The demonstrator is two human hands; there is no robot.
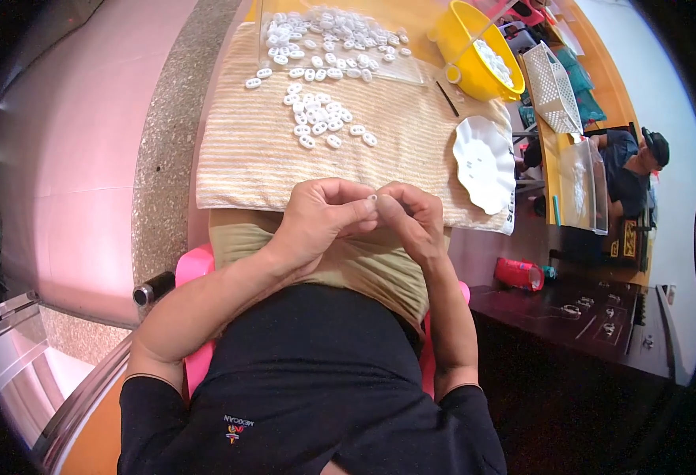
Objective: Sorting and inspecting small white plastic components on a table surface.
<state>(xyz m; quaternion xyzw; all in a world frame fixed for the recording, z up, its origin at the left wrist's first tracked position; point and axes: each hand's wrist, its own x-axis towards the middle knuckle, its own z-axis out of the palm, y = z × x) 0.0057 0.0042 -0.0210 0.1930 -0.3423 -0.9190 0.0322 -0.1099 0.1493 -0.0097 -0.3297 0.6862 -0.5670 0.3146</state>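
My left hand (320, 218) and my right hand (414, 219) meet in front of my lap at the towel's near edge. Thumbs and fingertips of both are pinched round a small whitish piece (374, 198), mostly hidden by the fingers. Beyond them, a loose group of white oval pieces (316, 112), each with two dark holes, lies on the striped towel (241, 158). A larger heap of the same pieces (328, 30) sits farther back, on and around a clear plastic sheet or tray. At the right is a white scalloped plate (490, 178) with a few tiny dark bits.
A yellow basin (452, 43) holding white pieces stands at the back right. Close by lies a thin dark stick (447, 98). Farther right are a white perforated basket (552, 87), a red packet (519, 274) and another person (629, 170) seated at a table.
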